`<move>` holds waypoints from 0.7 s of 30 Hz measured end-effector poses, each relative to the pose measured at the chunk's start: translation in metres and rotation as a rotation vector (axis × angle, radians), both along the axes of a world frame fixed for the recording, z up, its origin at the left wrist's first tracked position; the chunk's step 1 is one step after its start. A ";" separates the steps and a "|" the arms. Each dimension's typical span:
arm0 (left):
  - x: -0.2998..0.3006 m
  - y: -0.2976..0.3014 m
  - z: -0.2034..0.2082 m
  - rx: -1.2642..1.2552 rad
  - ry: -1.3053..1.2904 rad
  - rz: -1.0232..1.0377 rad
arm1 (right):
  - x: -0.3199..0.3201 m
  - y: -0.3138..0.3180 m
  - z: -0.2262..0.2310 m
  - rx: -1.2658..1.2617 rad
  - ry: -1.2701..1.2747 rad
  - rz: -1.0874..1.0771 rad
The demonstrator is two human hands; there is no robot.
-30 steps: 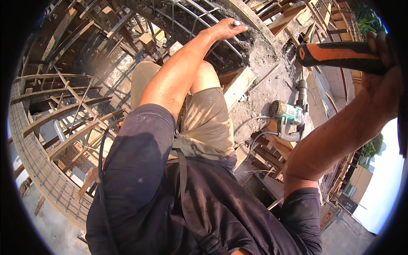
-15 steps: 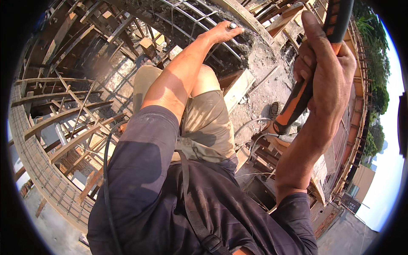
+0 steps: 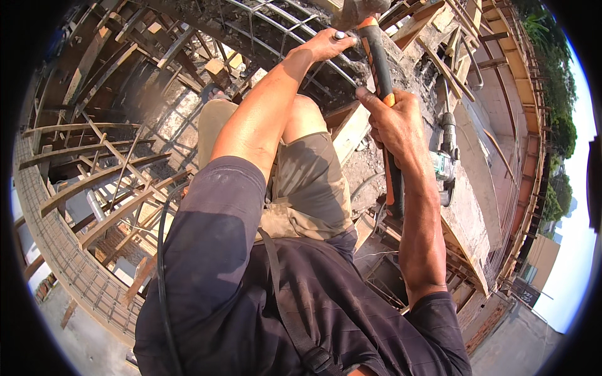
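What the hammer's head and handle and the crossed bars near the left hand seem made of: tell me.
Hammer head: probably steel, dull and worn, from its grey-brown surface. Handle: rubber or plastic, I can't tell which; matte black with orange inlays. Crossed bars: likely steel, thin grey rods with bright glints.

This is an outdoor construction site — bare reinforcing bars (image 3: pixel 252 10), rough timber framing (image 3: pixel 119 165), broken concrete (image 3: pixel 404 70) and a power drill (image 3: pixel 444 164) sit under open sky (image 3: pixel 569 276).
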State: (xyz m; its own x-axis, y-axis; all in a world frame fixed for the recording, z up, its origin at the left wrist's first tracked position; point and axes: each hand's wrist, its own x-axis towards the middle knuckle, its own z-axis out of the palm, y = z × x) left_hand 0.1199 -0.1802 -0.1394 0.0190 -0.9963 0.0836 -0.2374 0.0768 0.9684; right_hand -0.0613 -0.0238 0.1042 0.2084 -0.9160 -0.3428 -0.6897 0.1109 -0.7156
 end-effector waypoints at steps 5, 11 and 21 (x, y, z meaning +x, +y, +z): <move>-0.005 0.006 0.016 0.011 -0.024 0.005 | -0.003 -0.026 0.130 -0.476 -0.570 0.087; -0.006 0.013 0.025 -0.013 0.012 -0.028 | 0.001 -0.048 0.044 -0.840 -0.628 -0.042; 0.022 0.004 0.008 0.104 0.018 -0.023 | 0.011 0.006 0.049 -0.216 -0.175 0.069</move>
State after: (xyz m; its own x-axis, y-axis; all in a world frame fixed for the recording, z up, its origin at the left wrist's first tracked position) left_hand 0.1421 -0.1765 -0.1318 -0.0036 -0.9998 -0.0202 -0.2188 -0.0190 0.9756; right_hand -0.0502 -0.0182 0.1528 0.3117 -0.9455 -0.0942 -0.5543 -0.1004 -0.8262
